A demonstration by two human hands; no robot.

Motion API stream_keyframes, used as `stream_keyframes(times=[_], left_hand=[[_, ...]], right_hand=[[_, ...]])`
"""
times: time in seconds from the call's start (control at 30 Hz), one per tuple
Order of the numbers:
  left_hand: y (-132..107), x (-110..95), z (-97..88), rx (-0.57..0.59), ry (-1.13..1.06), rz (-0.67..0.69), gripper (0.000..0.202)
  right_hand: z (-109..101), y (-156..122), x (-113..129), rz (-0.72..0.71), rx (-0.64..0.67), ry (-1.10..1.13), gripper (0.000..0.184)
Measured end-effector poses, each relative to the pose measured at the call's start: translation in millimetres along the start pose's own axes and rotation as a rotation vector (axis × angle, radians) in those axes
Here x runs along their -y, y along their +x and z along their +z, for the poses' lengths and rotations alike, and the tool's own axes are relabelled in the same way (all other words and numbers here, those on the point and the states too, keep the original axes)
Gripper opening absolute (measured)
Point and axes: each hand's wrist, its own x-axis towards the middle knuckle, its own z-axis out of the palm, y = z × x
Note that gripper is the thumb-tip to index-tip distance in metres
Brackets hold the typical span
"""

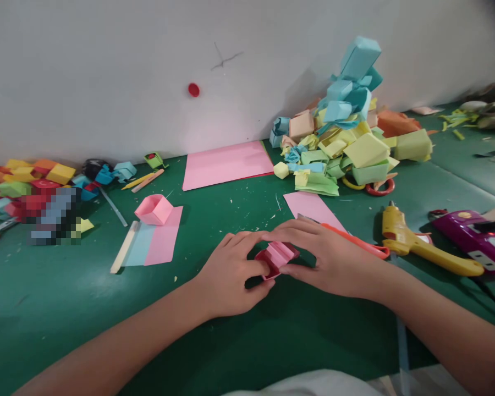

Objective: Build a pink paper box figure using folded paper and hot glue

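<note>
Between my two hands is a small pink folded paper box (277, 257), its open side facing up and toward me. My left hand (233, 269) grips its left side, the index finger and thumb at the near edge. From the right, my right hand (322, 254) pinches the box, fingers over the far side and thumb in front. Pink folds stand up inside it; the fingers hide part of its walls. Left of my hands, another pink paper box (159, 211) rests on pink and blue paper strips (160, 242) beside a flat wooden stick (124, 247).
Pink sheets (226, 165) lie by the wall. A heap of folded paper pieces (338, 148) stands back right, near orange-handled scissors (365, 245), a yellow glue gun (429, 250) and a purple power strip (470, 236). Colourful paper blocks (37, 173) are piled left.
</note>
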Motion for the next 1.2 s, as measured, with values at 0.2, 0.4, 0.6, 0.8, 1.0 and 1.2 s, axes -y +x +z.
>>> stream_keyframes(times=[0.2,0.4,0.6,0.8,1.0,1.2], left_hand=[[6,-2,-7.7,0.092,0.033,0.006,0.014],[1,4,-1.5,0.01,-0.007,0.061,0.01],[-3,6,-4.7,-0.145,-0.123,0.046,0.016],[-4,5,-12.2,-0.312,-0.212,0.02,0.009],[-4,6,-10.5,-0.421,-0.237,0.004,0.012],[-2,5,-5.9,-0.409,-0.3,-0.011,0.017]], right_hand=[[-1,1,2,-0.001,0.005,-0.006,0.056],[-4,1,3,0.013,0.005,-0.016,0.048],[-7,0,4,0.008,-0.014,0.007,0.048],[-7,0,5,-0.006,-0.037,0.021,0.045],[-7,-1,5,-0.003,-0.044,0.048,0.047],[-8,-3,4,0.005,-0.044,0.071,0.053]])
